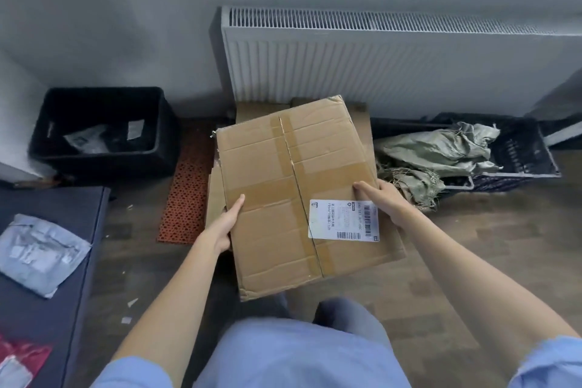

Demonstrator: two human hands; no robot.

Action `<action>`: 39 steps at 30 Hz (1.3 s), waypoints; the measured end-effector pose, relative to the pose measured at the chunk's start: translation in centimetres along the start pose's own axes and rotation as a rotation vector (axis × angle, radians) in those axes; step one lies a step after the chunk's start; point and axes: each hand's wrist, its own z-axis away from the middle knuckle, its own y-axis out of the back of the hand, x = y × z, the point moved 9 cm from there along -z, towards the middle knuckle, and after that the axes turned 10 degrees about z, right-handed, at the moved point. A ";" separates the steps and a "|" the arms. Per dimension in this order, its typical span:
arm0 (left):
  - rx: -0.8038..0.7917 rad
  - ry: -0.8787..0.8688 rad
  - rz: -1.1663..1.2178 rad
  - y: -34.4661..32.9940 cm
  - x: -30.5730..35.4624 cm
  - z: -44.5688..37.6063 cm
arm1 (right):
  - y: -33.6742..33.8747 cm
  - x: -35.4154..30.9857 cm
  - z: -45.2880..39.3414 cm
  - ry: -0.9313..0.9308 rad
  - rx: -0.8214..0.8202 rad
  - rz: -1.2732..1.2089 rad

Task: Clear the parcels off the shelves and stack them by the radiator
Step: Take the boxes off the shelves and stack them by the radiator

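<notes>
Parcels at far left: a grey plastic mailer [39,253] lay flat on a dark blue surface [78,208], with a red packet [22,356] partly in view at the bottom corner.
Black bin [104,154]: it stood on the floor against the wall, left of the radiator, with crumpled wrapping inside.
Orange mat [185,201]: a perforated strip lay on the wooden floor [472,261], between the bin and the boxes.
Left hand [225,224]: you gripped the left edge of the cardboard box [283,198]; the thumb lay on top, and the fingers were curled under the edge, out of sight.
Cardboard box: taped along its seam and across its middle, it carried a white shipping label [345,220] near your right hand. You held it tilted over other flattened or stacked cardboard [255,110] directly in front of the radiator; whether it already touched that pile could not be told.
Right hand [382,198]: you grasped the box's right edge just above the label, thumb on top and fingers wrapped around the side.
Radiator [378,63]: white and ribbed, it was fixed to the grey wall behind the boxes.
Crate at right [519,151]: a dark plastic crate held crumpled green woven sacks [441,151] spilling toward the boxes.
</notes>
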 end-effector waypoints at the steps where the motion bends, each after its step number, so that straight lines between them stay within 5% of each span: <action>1: 0.020 0.006 0.017 -0.1 0.8 -1.6 | -0.3 -0.5 -2.0 -0.003 -0.009 0.018; 8: 0.200 0.059 0.196 -3.1 -0.2 -10.0 | -1.8 -1.0 -15.4 -0.038 -0.105 0.200; 17: 0.388 0.232 0.602 -11.2 -7.6 -14.3 | -4.5 -4.9 -27.5 0.178 -0.208 0.482; 21: 0.459 0.343 0.631 -16.1 -8.6 -14.3 | -1.4 2.7 -27.2 -0.170 -0.006 0.484; 24: 0.506 0.346 0.665 -17.4 -8.1 -14.0 | -0.7 9.8 -25.0 -0.538 -0.004 0.240; 26: 0.561 0.316 0.656 -17.4 -7.4 -13.6 | -2.1 10.8 -24.7 -0.519 -0.115 0.102; 30: 0.604 0.061 0.448 -16.7 -2.9 -14.4 | -1.4 7.4 -27.4 -0.326 -0.080 -0.029; 35: 0.461 -0.092 0.498 -18.4 4.2 -17.6 | -0.6 -1.3 -32.8 -0.024 -0.171 -0.047; 39: 0.345 -0.138 0.640 -22.0 8.4 -18.7 | -1.3 -5.5 -35.3 0.019 -0.327 -0.126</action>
